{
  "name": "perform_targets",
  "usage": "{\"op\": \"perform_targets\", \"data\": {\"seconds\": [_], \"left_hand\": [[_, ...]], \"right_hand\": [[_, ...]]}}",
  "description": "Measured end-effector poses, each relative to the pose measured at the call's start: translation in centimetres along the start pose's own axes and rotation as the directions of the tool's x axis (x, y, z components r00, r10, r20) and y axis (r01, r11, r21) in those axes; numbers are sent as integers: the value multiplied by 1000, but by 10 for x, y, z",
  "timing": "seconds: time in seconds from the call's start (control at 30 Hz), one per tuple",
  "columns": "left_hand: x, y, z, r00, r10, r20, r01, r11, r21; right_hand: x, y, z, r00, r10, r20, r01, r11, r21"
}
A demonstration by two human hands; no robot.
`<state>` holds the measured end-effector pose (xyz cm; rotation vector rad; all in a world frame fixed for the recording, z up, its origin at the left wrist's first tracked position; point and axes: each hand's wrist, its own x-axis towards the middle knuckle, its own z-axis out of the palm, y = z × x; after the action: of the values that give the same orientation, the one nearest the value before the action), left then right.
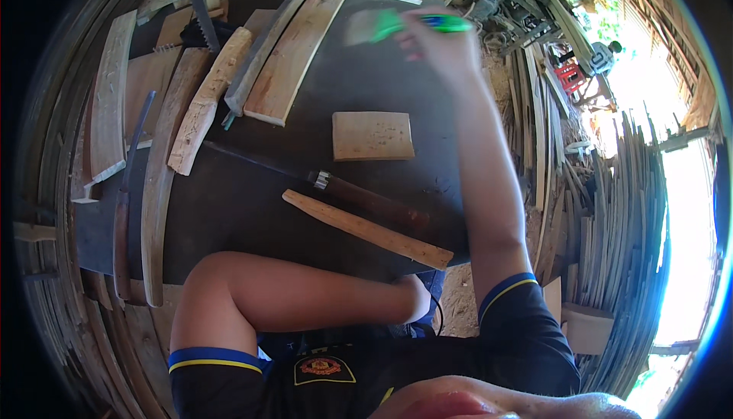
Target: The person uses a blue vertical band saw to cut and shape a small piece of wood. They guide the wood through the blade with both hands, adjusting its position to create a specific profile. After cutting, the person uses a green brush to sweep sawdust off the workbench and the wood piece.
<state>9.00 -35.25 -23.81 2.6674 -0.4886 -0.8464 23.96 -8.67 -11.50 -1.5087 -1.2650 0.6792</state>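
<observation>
At the far right part of the dark table (pixel 305 136), my right hand (pixel 439 37) is closed round the green handle of a brush (pixel 388 25). The brush's pale, wide end points left, and both are smeared by motion. My left forearm lies across the table's near edge. My left hand (pixel 414 298) is low by my lap, its fingers hidden. In front of me are a flat wooden block (pixel 372 136), a long narrow blade tool with a brown wooden handle (pixel 374 202), and a slim tapered wooden stick (pixel 366 228).
Long planks (pixel 305 45) lie at the back. On the left are a rough-cut wood piece (pixel 206 102), a curved slat (pixel 172 182), another handled blade tool (pixel 122 228) and a saw blade (pixel 200 7). Wooden strips (pixel 622 220) stand at right. A person (pixel 602 59) is far off.
</observation>
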Motion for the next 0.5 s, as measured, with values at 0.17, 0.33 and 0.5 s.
{"op": "perform_targets", "data": {"seconds": [0.17,0.33,0.5], "left_hand": [[-5,-5,6,989,103,-102,-97,993,62],[-11,0,-5,998,32,-46,-29,996,82],[-17,0,-17,998,59,0,-59,998,11]], "right_hand": [[8,22,-1,986,142,-86,-147,987,-61],[27,65,-126,738,-8,-675,-404,797,-450],[11,46,-107,773,-226,-592,-186,813,-552]]}}
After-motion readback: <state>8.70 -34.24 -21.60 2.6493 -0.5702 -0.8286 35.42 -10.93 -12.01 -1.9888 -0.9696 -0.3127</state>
